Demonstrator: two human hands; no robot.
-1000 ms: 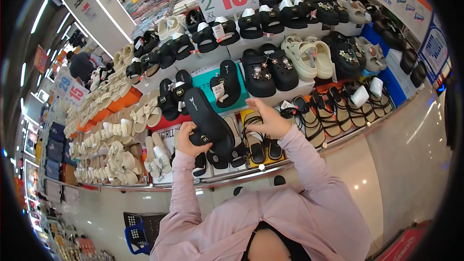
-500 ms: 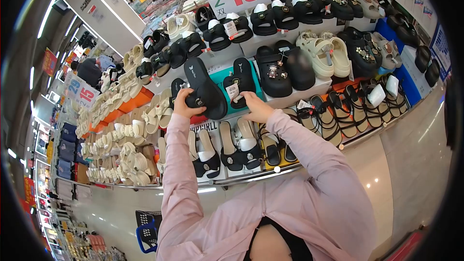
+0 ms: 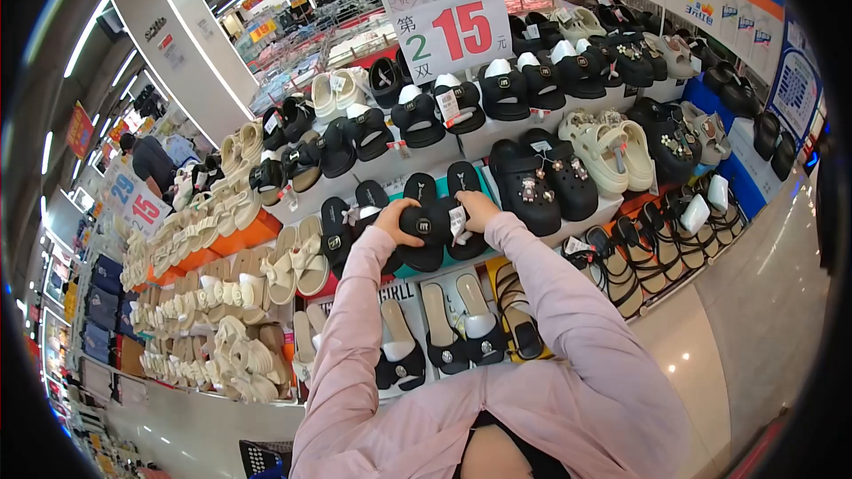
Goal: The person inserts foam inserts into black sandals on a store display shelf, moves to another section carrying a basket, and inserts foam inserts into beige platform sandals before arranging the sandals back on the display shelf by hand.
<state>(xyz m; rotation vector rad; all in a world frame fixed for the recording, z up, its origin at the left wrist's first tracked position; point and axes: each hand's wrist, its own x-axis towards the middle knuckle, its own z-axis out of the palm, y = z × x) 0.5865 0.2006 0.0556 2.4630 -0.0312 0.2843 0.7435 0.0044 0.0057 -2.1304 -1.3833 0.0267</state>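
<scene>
Left hand [image 3: 398, 223] clamped on black slipper [image 3: 425, 228]; slipper among display shoes, just beside tagged slipper [image 3: 464, 182] at three o'clock; right hand [image 3: 480, 210] at tagged slipper's edge, grip cannot tell; black clogs [image 3: 524, 188] between two and three; price sign [image 3: 444, 27] twelve; bow sandals [image 3: 311, 259] nine.

Shop interior, footwear section. Paired sandals [image 3: 423, 253] and clogs [image 3: 568, 184] stand in tiered rows across the centre; a large price sign [image 3: 454, 22], upper centre, shows 29 元 and 15 元. Also visible: a similar smaller sign [image 3: 133, 197], left; an advertising panel [image 3: 732, 13], upper right; strip lights [image 3: 88, 35], upper left.
</scene>
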